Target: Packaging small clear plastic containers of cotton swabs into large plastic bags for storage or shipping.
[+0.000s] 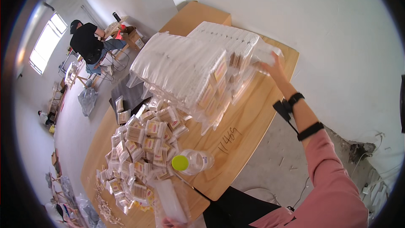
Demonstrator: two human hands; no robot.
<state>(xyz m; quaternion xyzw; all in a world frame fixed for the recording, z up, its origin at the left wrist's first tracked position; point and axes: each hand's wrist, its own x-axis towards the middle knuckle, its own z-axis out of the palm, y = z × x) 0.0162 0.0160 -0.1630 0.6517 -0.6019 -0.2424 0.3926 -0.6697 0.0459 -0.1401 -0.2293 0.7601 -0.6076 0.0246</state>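
At the lower edge my left hand (171, 223) shows only in part, its fingers closed on the end of a clear plastic bag (171, 202) with a whitish, flat look. My right arm reaches out to the table's far right, where my right hand (274, 68) has thumb and fingers around a clear plastic packet (262, 54). That packet lies against large clear-wrapped bundles (177, 65) of packs, stacked side by side. Left of the bag spreads a heap of small clear packets of cotton swabs (151, 145) with wooden sticks.
A clear jar with a green lid (180, 163) lies between heap and table edge. Handwriting marks the wooden table (236, 154). Loose thin sticks (105, 209) are scattered at the near left. Behind the bundles stands a cardboard box (190, 17). A person (86, 42) sits working farther off.
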